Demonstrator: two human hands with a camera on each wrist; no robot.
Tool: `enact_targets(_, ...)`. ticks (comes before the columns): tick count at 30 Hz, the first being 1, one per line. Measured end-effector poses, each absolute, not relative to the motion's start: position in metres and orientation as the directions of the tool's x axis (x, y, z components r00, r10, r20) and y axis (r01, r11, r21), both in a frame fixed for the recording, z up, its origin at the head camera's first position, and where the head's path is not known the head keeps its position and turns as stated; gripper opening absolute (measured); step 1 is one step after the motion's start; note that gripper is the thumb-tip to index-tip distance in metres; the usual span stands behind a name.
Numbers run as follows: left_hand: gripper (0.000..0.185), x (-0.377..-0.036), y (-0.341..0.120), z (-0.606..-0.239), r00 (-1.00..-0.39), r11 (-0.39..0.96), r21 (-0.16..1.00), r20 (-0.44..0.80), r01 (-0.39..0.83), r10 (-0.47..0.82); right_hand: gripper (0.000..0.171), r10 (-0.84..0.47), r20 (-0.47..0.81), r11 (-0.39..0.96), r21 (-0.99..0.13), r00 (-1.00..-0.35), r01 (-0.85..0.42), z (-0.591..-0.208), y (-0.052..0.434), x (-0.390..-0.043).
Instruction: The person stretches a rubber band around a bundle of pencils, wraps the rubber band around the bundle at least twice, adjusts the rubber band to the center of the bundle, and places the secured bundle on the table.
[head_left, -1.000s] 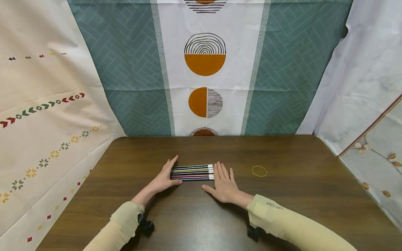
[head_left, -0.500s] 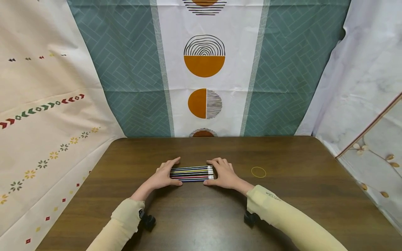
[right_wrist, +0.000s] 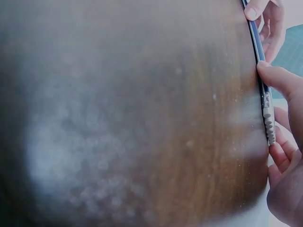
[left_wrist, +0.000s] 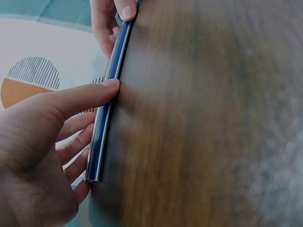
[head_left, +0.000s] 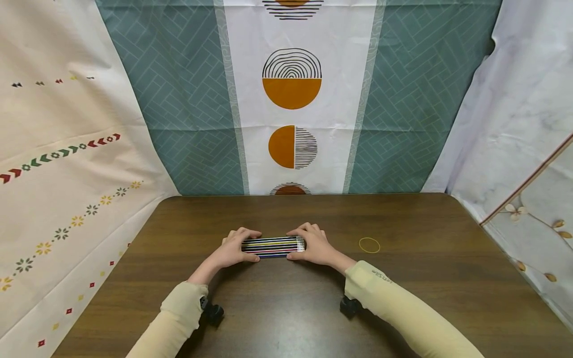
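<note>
Several striped pencils (head_left: pixel 273 247) lie side by side in a flat row in the middle of the table, their white erasers (right_wrist: pixel 269 125) lined up at the right end. My left hand (head_left: pixel 232 248) grips the row's left end, thumb along the near edge and fingers at the far edge. At the eraser end my right hand (head_left: pixel 314 245) holds the row the same way, thumb in front and fingers behind. In the left wrist view the nearest pencil (left_wrist: pixel 102 137) is dark blue, with the left thumb pressed on its side.
A thin yellow rubber band (head_left: pixel 369 245) lies on the brown wooden table (head_left: pixel 403 298) to the right of the right hand. Behind the table's far edge hangs a patterned cloth (head_left: pixel 291 99), with more cloth along both sides.
My right hand has gone from lying flat against the eraser ends to gripping the row between thumb and fingers. The left fingers have closed in, and the eraser ends sit more evenly.
</note>
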State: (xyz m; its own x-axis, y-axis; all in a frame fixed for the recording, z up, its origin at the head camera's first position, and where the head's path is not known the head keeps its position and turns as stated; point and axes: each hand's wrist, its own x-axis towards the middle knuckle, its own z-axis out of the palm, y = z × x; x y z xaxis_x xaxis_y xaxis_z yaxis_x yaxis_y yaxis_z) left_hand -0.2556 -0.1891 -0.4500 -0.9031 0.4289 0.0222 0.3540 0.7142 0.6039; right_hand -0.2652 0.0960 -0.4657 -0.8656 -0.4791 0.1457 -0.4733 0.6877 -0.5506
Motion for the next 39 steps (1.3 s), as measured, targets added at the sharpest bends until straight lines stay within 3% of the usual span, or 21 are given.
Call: enact_targets(39, 0.053, -0.267, -0.191, -0.45, -0.891, 0.696, 0.647, -0.057, 0.311, 0.451, 0.057, -0.489, 0.073, 0.681, -0.591, -0.869, -0.432, -0.461, 0.093, -0.274)
